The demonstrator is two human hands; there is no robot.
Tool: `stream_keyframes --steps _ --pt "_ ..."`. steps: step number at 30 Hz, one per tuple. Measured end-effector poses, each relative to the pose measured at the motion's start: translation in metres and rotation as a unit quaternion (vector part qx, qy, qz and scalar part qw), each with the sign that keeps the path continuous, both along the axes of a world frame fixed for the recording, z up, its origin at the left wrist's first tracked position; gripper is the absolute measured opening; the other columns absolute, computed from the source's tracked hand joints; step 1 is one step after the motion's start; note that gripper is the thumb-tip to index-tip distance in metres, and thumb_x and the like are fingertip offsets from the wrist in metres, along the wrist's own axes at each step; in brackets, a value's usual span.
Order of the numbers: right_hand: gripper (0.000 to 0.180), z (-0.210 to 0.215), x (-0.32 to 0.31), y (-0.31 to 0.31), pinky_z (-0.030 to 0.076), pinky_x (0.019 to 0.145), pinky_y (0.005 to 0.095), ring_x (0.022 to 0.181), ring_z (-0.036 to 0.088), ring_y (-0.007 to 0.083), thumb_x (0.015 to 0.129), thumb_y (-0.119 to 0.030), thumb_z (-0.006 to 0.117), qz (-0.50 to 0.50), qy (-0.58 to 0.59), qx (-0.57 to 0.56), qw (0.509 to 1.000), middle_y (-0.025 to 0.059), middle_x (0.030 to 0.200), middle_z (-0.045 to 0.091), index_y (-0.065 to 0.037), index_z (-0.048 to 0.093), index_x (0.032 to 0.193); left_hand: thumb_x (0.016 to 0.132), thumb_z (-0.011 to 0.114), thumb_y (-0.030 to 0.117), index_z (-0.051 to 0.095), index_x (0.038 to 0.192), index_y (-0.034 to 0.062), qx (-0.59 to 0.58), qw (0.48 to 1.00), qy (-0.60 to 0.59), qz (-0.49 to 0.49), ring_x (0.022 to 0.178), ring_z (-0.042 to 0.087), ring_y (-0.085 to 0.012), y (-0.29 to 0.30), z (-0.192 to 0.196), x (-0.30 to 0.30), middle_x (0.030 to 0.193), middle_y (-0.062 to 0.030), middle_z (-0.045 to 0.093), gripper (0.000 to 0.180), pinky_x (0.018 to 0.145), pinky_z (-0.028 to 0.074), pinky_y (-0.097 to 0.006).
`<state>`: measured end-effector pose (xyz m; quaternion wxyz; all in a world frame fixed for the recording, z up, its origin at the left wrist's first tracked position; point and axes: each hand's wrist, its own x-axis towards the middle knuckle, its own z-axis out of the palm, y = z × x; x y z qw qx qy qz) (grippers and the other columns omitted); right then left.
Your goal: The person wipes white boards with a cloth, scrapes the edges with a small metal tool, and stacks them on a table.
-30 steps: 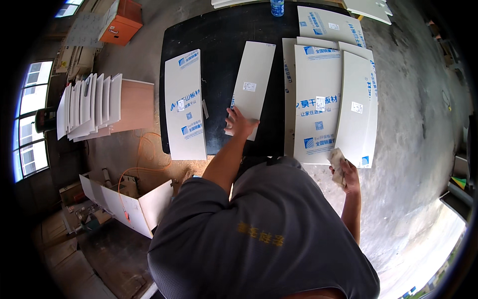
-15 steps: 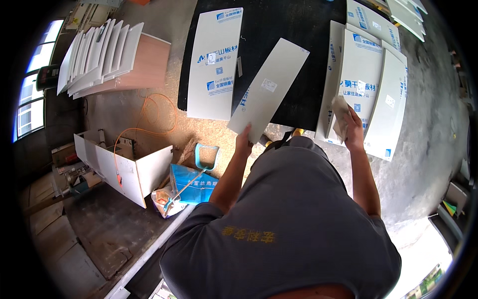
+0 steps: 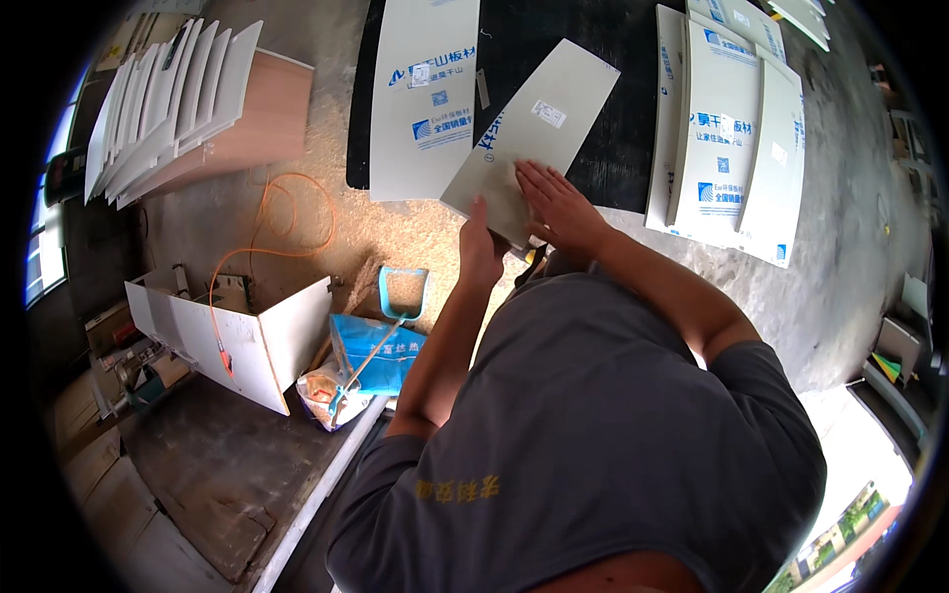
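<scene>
A white panel board [image 3: 563, 94] slants up and away in front of me, with a small label and blue print on its face. My left hand [image 3: 480, 252] grips its near end, thumb on top and fingers hidden underneath. My right hand [image 3: 563, 210] lies on the face near that end, fingers stretched out flat. A greyish-tan patch [image 3: 506, 203] shows beside its fingers, perhaps the cloth held earlier; most of it is hidden. Left of this board, another printed white board [image 3: 423, 104] lies on the black surface [image 3: 608, 148].
More white boards [image 3: 725, 158] are stacked at the right. Several panels [image 3: 168, 94] lean together at the far left. An orange hose [image 3: 259, 222] curls on the dusty floor near a white open box [image 3: 213, 336]. A blue dustpan [image 3: 403, 295] and blue bag [image 3: 376, 348] stand beside it.
My right hand has moved left from beside the right stack, where it held a greyish cloth, onto the board. My left hand still grips the board. The view has shifted slightly.
</scene>
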<state>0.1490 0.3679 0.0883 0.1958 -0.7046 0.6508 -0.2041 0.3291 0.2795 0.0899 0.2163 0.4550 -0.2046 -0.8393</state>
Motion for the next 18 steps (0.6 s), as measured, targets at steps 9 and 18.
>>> stream_keyframes --steps 9,18 --pt "0.079 -0.105 -0.130 -0.062 0.015 0.131 0.0445 0.159 0.019 0.0343 0.107 -0.047 0.047 -0.207 0.056 0.037 0.976 0.0212 0.170 0.022 0.003 0.023 0.162 0.111 0.047 0.045 0.050 0.145 0.0042 0.008 0.989 -0.149 -0.017 0.118 0.067 -0.0261 -0.023 -0.004 0.012 0.134 -0.0123 0.064 0.053 0.093 0.059 -0.041" --pt "0.087 -0.178 -0.256 -0.120 0.012 0.131 0.0438 0.161 0.012 0.0346 0.105 -0.056 0.044 -0.385 0.080 0.122 0.912 0.0216 0.173 0.015 0.005 0.019 0.163 0.093 0.077 0.014 0.050 0.141 -0.0004 -0.175 0.948 -0.265 -0.019 0.116 0.064 -0.0215 -0.040 0.002 -0.001 0.129 -0.0134 0.063 0.057 0.094 0.055 -0.037"
